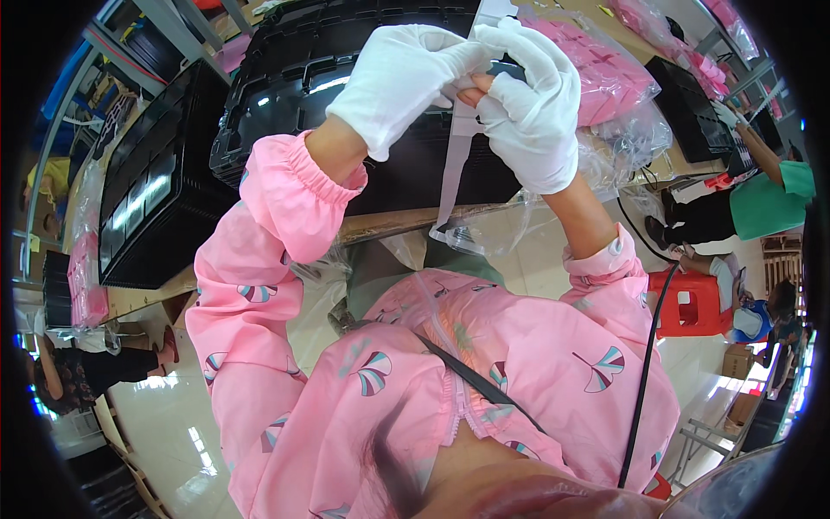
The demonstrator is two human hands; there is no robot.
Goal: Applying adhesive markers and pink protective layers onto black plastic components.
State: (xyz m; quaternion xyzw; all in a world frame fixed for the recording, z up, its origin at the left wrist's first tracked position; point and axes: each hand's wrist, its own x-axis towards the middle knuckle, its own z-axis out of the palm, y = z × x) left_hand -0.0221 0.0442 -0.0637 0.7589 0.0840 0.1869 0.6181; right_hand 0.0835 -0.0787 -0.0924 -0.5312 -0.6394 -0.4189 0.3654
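Workbench (pixel 406 221) | 2 gloved hands: left hand (pixel 402 82), right hand (pixel 529 104) pinching 1 clear strip (pixel 456 160)

A factory packing floor, this was: stacked black plastic trays (pixel 285 78) on worktables, bagged pink goods (pixel 605 69), co-workers (pixel 761 199) seated on stools alongside

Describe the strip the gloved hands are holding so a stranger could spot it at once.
Start at the stack of black trays on the wooden table. In front of it, the left hand and right hand, in white gloves, meet. From them hangs a narrow translucent plastic strip, unlike the crumpled bags of pink items beside it.
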